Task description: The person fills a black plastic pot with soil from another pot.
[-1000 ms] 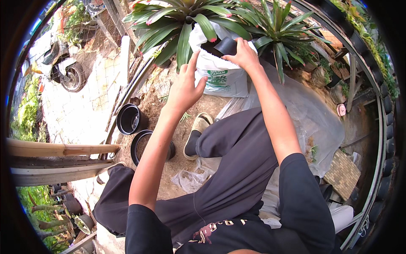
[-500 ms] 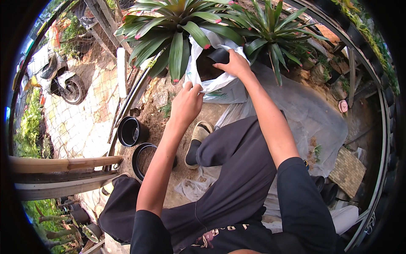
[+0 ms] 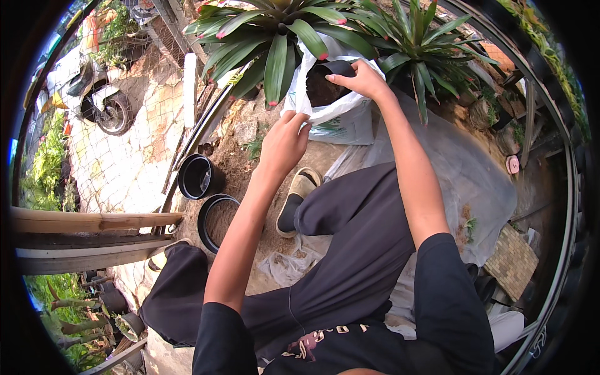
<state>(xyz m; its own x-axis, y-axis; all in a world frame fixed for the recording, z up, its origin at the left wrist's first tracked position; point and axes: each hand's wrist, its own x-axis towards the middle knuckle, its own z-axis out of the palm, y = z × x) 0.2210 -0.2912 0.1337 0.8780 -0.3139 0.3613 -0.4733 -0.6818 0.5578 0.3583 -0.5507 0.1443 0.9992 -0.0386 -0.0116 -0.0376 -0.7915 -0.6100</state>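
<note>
the right hand (image 3: 362, 81) grasps the rim of a black pot (image 3: 340, 67), thumb on the near side; the pot sits tilted in the mouth of a white bag (image 3: 347, 128), at the far middle. the left hand (image 3: 284, 142) pinches the bag's near left edge. whether the dark soil (image 3: 322, 94) showing there lies in the pot or only in the bag, i cannot tell.

if the left pinch slipped, the soft edge could fold inward and snag the pot. a one-sided hold could let the pot twist under a load and spill soil. the broad-leaved plant (image 3: 275, 69) overhangs the bag from the far left, so a leaf could catch a lifted pot.

a second ago the left hand was off the bag, fingers raised; now it grips the edge. the mouth gapes wider toward the person, showing more soil. two other black pots (image 3: 217, 179) stand unmoved at left.
</note>
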